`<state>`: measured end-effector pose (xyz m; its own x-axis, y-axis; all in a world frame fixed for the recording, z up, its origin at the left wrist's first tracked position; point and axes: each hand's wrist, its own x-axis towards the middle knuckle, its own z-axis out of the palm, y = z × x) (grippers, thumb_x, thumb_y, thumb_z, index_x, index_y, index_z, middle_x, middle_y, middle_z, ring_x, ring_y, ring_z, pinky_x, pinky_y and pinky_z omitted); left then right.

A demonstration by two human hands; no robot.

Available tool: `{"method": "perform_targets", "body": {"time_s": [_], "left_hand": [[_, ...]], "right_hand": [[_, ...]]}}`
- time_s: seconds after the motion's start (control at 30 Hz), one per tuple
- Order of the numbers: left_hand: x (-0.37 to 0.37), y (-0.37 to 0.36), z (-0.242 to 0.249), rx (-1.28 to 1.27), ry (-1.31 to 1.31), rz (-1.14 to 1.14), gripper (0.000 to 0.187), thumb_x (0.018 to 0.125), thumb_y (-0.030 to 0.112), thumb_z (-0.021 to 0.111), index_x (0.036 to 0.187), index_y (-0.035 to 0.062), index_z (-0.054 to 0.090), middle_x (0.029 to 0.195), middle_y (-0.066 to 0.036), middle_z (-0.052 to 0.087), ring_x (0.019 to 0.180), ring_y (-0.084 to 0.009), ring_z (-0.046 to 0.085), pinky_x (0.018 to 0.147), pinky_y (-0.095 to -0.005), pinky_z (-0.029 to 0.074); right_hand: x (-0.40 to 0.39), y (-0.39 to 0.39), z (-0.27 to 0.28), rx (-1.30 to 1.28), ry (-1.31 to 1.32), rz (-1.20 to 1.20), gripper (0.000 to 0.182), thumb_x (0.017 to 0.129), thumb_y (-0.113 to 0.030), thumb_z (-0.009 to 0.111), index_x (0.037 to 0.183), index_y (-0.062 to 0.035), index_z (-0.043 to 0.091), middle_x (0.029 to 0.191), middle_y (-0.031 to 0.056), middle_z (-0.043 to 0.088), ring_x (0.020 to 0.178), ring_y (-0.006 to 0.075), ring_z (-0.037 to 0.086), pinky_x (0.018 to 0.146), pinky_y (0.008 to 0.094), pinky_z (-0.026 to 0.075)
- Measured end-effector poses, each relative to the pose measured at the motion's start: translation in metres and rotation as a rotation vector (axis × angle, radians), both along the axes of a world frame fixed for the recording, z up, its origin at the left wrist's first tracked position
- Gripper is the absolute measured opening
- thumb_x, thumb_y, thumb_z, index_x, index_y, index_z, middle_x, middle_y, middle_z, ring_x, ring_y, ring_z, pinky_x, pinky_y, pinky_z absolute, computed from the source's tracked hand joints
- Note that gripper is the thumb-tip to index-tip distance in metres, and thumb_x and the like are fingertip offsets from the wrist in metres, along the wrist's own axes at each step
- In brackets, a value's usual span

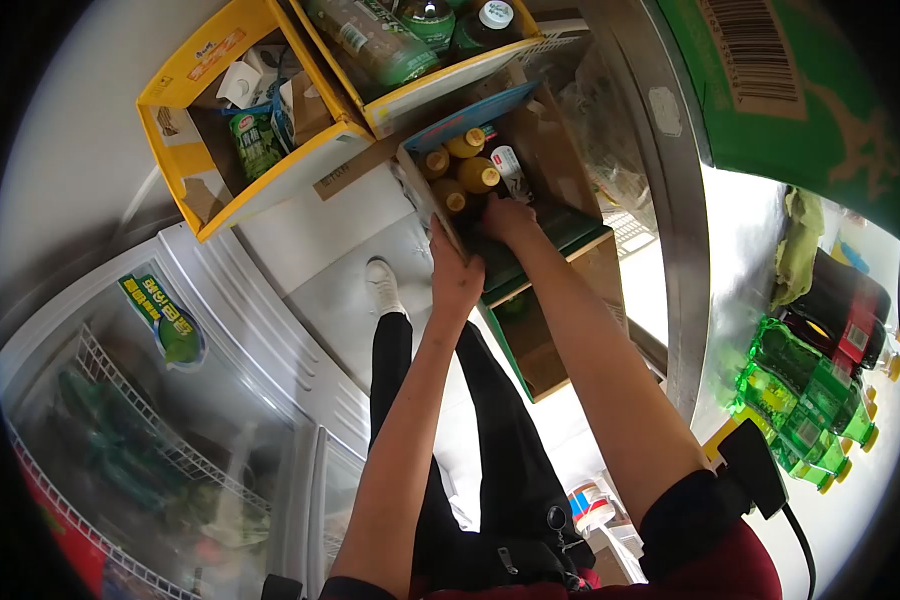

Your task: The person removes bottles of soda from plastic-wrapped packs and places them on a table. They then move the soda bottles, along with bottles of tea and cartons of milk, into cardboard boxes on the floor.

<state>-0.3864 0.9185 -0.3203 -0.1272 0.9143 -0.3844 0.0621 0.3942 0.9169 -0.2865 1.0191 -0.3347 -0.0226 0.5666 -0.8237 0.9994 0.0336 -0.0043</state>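
Observation:
A cardboard box (pixel 567 150) with a blue edge stands in front of me. Inside it, several bottles with yellow caps (pixel 478 176) are upright beside a white carton-like package (pixel 511 172). My left hand (pixel 455 272) is closed on the box's near left wall, fingers along its outside. My right hand (pixel 510 218) is down inside the box, right beside the yellow-capped bottles. Its fingers look curled, but their tips are hidden, so what they hold cannot be made out.
Behind stand a yellow box (pixel 185 180) with packets and another yellow-edged box (pixel 450 75) holding bottles. An open cardboard box (pixel 545 335) lies nearer, under my right arm. Glass-door fridges (pixel 160 440) are on the left; green bottles (pixel 810 410) and a green carton (pixel 810 120) on the right.

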Motion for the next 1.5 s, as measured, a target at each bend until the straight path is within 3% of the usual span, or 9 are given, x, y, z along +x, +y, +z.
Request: {"method": "perform_targets", "body": {"time_s": [0.17,0.47,0.7,0.77,0.87,1.1,1.27,1.37,1.5], "left_hand": [[0.000,-0.004,-0.005,0.093,0.021,-0.019,0.075,0.065,0.003,0.046,0.128,-0.0065,0.006,0.120,-0.028,0.028,0.113,-0.0397,0.029,0.096,-0.0379,0.026],[-0.001,0.007,0.010,0.046,-0.025,0.019,0.069,0.064,-0.001,0.045,0.126,-0.0003,0.017,0.115,-0.025,0.035,0.106,-0.0365,0.038,0.092,-0.0374,0.031],[0.002,0.015,0.017,0.145,-0.142,0.060,0.065,0.064,-0.004,0.043,0.124,-0.0007,0.021,0.114,-0.021,0.038,0.096,-0.0325,0.047,0.087,-0.0336,0.037],[0.001,0.019,0.025,0.135,-0.167,0.023,0.066,0.064,-0.003,0.045,0.125,-0.0011,0.020,0.117,-0.021,0.036,0.104,-0.0321,0.042,0.091,-0.0342,0.033],[0.002,0.003,0.008,0.072,-0.055,0.050,0.069,0.064,-0.001,0.046,0.127,-0.0016,0.017,0.119,-0.021,0.034,0.110,-0.0318,0.036,0.094,-0.0342,0.028],[-0.001,0.002,0.008,-0.012,-0.017,0.002,0.070,0.065,0.001,0.046,0.128,-0.0016,0.015,0.120,-0.021,0.033,0.113,-0.0326,0.033,0.097,-0.0342,0.024],[0.000,0.003,0.009,-0.040,-0.021,-0.003,0.068,0.065,0.001,0.043,0.128,-0.0012,0.016,0.120,-0.021,0.034,0.114,-0.0321,0.033,0.097,-0.0338,0.023],[0.003,0.004,0.012,-0.124,-0.186,0.071,0.069,0.064,0.000,0.042,0.127,-0.0014,0.017,0.121,-0.021,0.033,0.115,-0.0311,0.032,0.098,-0.0333,0.022],[-0.001,0.004,0.011,-0.068,-0.035,-0.008,0.068,0.063,0.000,0.041,0.127,-0.0021,0.017,0.122,-0.021,0.033,0.116,-0.0301,0.031,0.099,-0.0323,0.021]], "right_hand": [[-0.010,0.007,-0.003,-0.034,-0.219,0.418,0.033,0.075,-0.021,0.056,0.106,-0.0102,0.055,0.109,0.0089,0.055,0.102,0.0270,0.051,0.093,0.0508,0.023],[0.014,-0.006,-0.015,0.236,-0.113,0.175,0.030,0.079,-0.021,0.046,0.105,-0.0082,0.053,0.113,0.0130,0.050,0.118,0.0312,0.031,0.088,0.0569,0.026],[0.003,-0.028,0.065,0.599,0.313,0.159,0.028,0.077,-0.022,0.054,0.099,-0.0048,0.054,0.098,0.0138,0.055,0.097,0.0262,0.049,0.084,0.0449,0.037],[0.004,-0.055,0.094,0.909,0.913,-0.173,0.015,0.073,-0.008,0.055,0.087,-0.0029,0.056,0.081,0.0114,0.057,0.077,0.0262,0.055,0.069,0.0363,0.043],[0.022,-0.117,0.128,0.899,0.867,-0.616,0.016,0.070,-0.001,0.056,0.086,0.0009,0.054,0.080,0.0133,0.057,0.072,0.0276,0.055,0.065,0.0335,0.045],[0.114,-0.205,-0.036,0.479,0.172,-0.421,0.046,0.072,-0.020,0.059,0.111,-0.0018,0.041,0.102,0.0202,0.051,0.096,0.0375,0.048,0.081,0.0413,0.041],[0.086,-0.171,-0.087,0.035,0.291,-0.431,0.080,0.065,-0.030,0.065,0.126,0.0021,0.025,0.125,0.0220,0.032,0.116,0.0364,0.032,0.093,0.0408,0.032],[0.088,-0.206,-0.191,0.238,0.129,-0.287,0.078,0.070,-0.034,0.061,0.130,-0.0050,0.021,0.129,0.0204,0.028,0.120,0.0349,0.027,0.096,0.0418,0.029],[0.065,-0.177,-0.148,0.385,0.162,-0.235,0.068,0.074,-0.033,0.056,0.130,-0.0114,0.025,0.132,0.0174,0.025,0.120,0.0361,0.026,0.095,0.0446,0.029]]}}
